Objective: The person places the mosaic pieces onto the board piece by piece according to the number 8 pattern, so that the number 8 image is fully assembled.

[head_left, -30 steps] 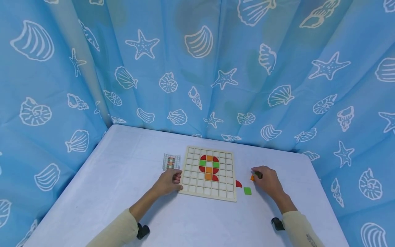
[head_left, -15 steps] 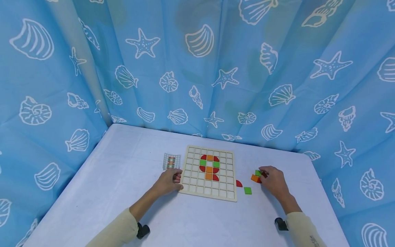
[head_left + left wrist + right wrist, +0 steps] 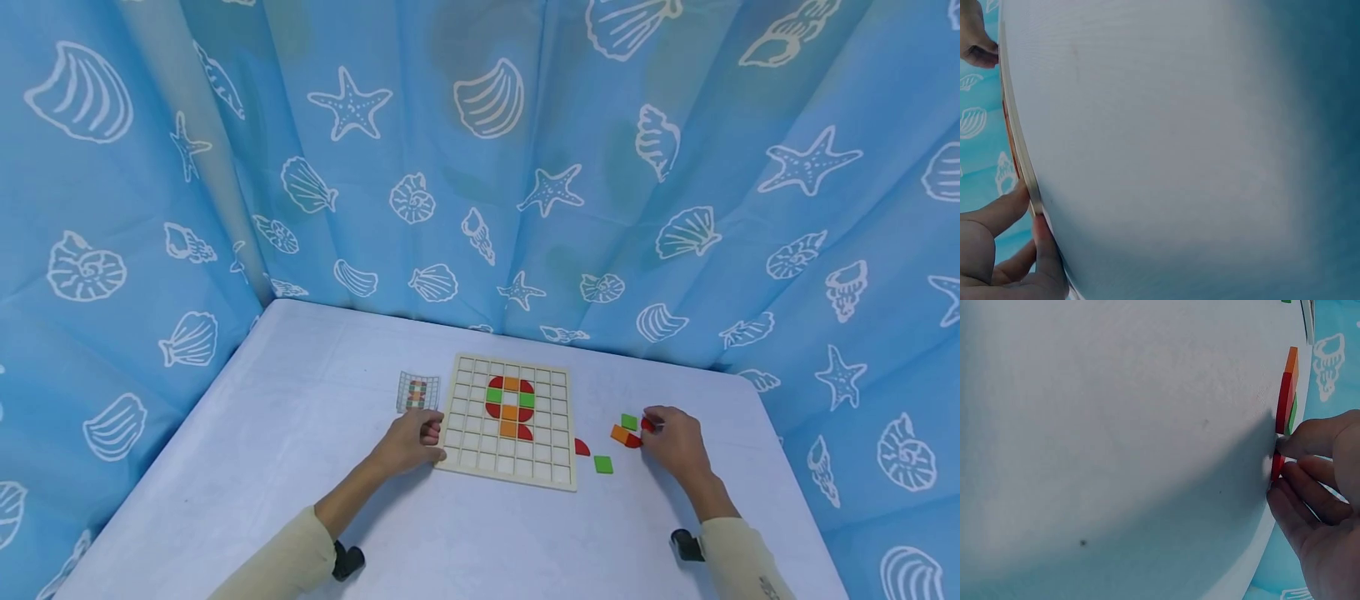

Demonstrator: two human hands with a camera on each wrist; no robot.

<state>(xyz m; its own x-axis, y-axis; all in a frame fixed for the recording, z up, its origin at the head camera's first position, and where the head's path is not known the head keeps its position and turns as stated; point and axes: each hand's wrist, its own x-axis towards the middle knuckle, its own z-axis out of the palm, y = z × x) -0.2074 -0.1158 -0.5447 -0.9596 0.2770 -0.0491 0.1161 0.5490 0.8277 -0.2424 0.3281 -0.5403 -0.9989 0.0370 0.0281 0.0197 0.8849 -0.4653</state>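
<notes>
Beside the right part of a pale wooden grid board (image 3: 480, 458), my right hand (image 3: 677, 442) pinches a red tile (image 3: 1278, 465) between thumb and fingers, its shape mostly covered. Just left of those fingers lie an orange tile (image 3: 619, 433), a red curved tile (image 3: 633, 442) and a green square tile (image 3: 628, 422). My left hand (image 3: 408, 442) grips the board's left edge near its front corner; in the left wrist view the thumb and a finger meet at that edge. Red, orange and green tiles fill several cells at the board's middle, around one bare white cell.
A pattern card (image 3: 417, 390) with a coloured grid lies left of the board, behind my left hand. A red quarter-round tile (image 3: 582, 447) and a green square tile (image 3: 603, 464) lie just off the board's right side. A blue shell-print curtain (image 3: 480, 167) hangs behind the white table.
My right hand has shifted right, uncovering the orange, green and red tiles it hid earlier, and a red tile now shows at its fingertips. My left hand stays on the board.
</notes>
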